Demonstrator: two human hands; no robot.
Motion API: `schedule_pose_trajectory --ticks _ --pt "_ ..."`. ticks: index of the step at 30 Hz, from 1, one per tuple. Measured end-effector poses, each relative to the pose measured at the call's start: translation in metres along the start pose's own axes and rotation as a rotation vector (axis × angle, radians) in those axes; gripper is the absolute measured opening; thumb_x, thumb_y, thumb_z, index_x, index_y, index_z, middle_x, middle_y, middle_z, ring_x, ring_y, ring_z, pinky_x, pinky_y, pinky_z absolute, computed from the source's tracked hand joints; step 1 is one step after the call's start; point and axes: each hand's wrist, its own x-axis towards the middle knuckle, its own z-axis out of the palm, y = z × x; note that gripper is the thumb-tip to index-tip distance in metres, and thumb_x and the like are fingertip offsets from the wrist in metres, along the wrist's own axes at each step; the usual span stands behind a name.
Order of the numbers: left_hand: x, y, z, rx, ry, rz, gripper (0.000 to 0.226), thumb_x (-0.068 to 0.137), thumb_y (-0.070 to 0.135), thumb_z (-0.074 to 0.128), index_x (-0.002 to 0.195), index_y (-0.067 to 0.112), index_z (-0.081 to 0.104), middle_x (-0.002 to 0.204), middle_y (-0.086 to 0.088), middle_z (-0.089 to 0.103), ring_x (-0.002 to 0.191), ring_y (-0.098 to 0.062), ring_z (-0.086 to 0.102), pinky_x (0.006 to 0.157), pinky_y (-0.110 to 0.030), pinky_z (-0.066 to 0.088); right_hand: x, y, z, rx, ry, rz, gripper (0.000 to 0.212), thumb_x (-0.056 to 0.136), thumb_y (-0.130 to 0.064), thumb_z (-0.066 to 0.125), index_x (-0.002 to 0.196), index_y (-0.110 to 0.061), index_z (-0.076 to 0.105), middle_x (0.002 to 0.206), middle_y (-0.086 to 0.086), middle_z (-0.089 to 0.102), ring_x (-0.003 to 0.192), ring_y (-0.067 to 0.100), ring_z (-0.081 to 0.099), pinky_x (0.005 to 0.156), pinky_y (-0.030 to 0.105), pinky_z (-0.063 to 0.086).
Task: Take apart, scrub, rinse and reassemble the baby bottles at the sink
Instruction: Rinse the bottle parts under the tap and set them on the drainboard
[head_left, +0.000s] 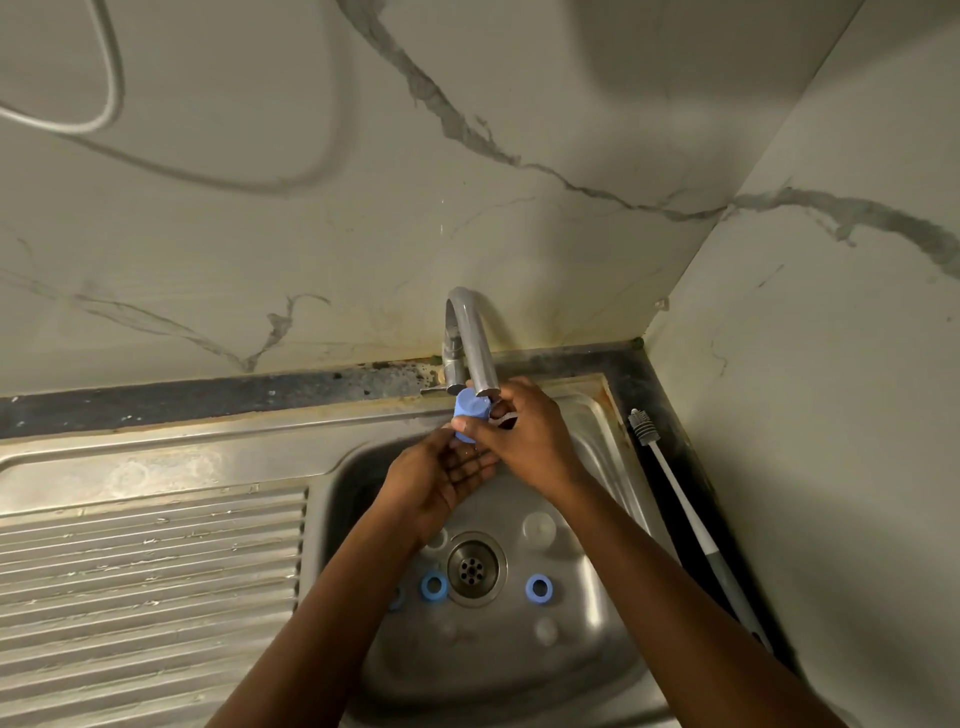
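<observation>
**Blue cap goes up under the spout**

The right hand (522, 434) has fingers and thumb curled round a blue cap (470, 410), holding it right at the mouth of the faucet (470, 332). Whether cap and spout actually touch, I can't tell. Something pale shows between the right fingers beside the cap, too small to name.

Just beneath, the left hand (447, 475) lies palm up, fingers relaxed and lightly cupped, gripping nothing. Its fingertips reach in under the cap and the right hand. Both hands are over the back of the sink (493, 670). No stream of water can be made out from here.

Down in the basin the drain (475, 569) sits in the middle. A blue ring (432, 586) lies just to its left and a second blue ring (538, 588) lies to its right. A third blue ring (396, 597) peeks out from behind the left forearm. A few clear round pieces (539, 526) lie scattered around the drain, faint against the steel.

Off to the right, a bottle brush (675, 499) lies along the dark counter strip beside the sink. Its bristle head is toward the wall and its grey handle toward the person. The ribbed drainboard (150, 551) runs off to the left. Above it all, a grey cable (117, 83) loops across the marbled wall (519, 156).
</observation>
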Motion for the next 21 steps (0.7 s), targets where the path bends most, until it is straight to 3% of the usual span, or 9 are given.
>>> schedule_pose_trajectory --ticks 2,4,6,8,12,17,21 --pt "-0.001 -0.003 0.002 0.085 0.021 0.052 0.033 0.113 0.024 0.046 0.129 0.004 0.067 0.115 -0.023 0.077 0.114 -0.038 0.074 0.095 -0.045 0.063 -0.002 0.001 -0.001 -0.023 -0.007 -0.04 0.027 0.085 -0.047 0.085 0.108 -0.035 0.074 0.1 -0.015 0.066 0.091 -0.001 0.067 0.075 0.008 0.047" --pt "-0.003 -0.004 0.001 0.22 0.02 0.23 0.027 0.11 0.014 0.052 0.133 0.01 0.065 0.117 -0.019 0.077 0.116 -0.038 0.072 0.1 -0.046 0.06 -0.002 0.002 -0.003 -0.007 -0.029 -0.027 0.032 0.094 -0.042 0.078 0.12 -0.023 0.076 0.109 -0.01 0.074 0.097 0.001 0.07 0.084 0.018 0.055" --pt "-0.007 -0.001 0.0 0.375 -0.063 0.422 0.031 0.107 0.005 0.055 0.135 0.015 0.065 0.118 -0.013 0.077 0.114 -0.031 0.074 0.097 -0.04 0.061 -0.003 0.002 -0.004 -0.031 -0.06 -0.021 0.038 0.101 -0.038 0.071 0.131 -0.016 0.073 0.119 0.0 0.077 0.104 0.01 0.072 0.092 0.031 0.06" --pt "-0.01 0.005 0.001 0.504 -0.112 0.501 0.03 0.107 0.007 0.058 0.133 0.018 0.068 0.117 -0.008 0.079 0.113 -0.025 0.075 0.097 -0.036 0.061 -0.005 0.001 -0.005 -0.041 -0.07 -0.044 0.039 0.103 -0.037 0.068 0.135 -0.016 0.072 0.124 0.003 0.077 0.108 0.011 0.072 0.096 0.029 0.059" --pt "-0.011 0.009 -0.003 0.575 -0.103 0.531 0.028 0.105 0.017 0.065 0.131 0.013 0.071 0.115 -0.01 0.079 0.111 -0.028 0.075 0.103 -0.05 0.059 -0.006 -0.001 -0.006 0.006 -0.06 -0.035 0.038 0.101 -0.034 0.071 0.134 -0.016 0.074 0.125 0.0 0.077 0.111 0.007 0.072 0.098 0.021 0.057" --pt "-0.011 0.007 -0.01 0.416 -0.075 0.465 0.031 0.103 0.026 0.067 0.132 0.017 0.071 0.12 -0.01 0.078 0.115 -0.032 0.073 0.106 -0.055 0.055 -0.008 0.001 -0.002 0.291 -0.057 0.043 0.024 0.102 -0.019 0.071 0.123 -0.011 0.078 0.115 -0.006 0.079 0.108 0.006 0.073 0.092 0.023 0.056" --pt "-0.009 0.008 -0.013 0.319 -0.068 0.391 0.036 0.1 0.032 0.067 0.133 0.018 0.071 0.118 -0.017 0.077 0.11 -0.034 0.072 0.108 -0.053 0.055 -0.016 0.006 0.002 0.483 -0.07 0.095 0.029 0.101 -0.016 0.072 0.13 -0.013 0.073 0.119 -0.008 0.078 0.115 0.011 0.072 0.093 0.024 0.058"
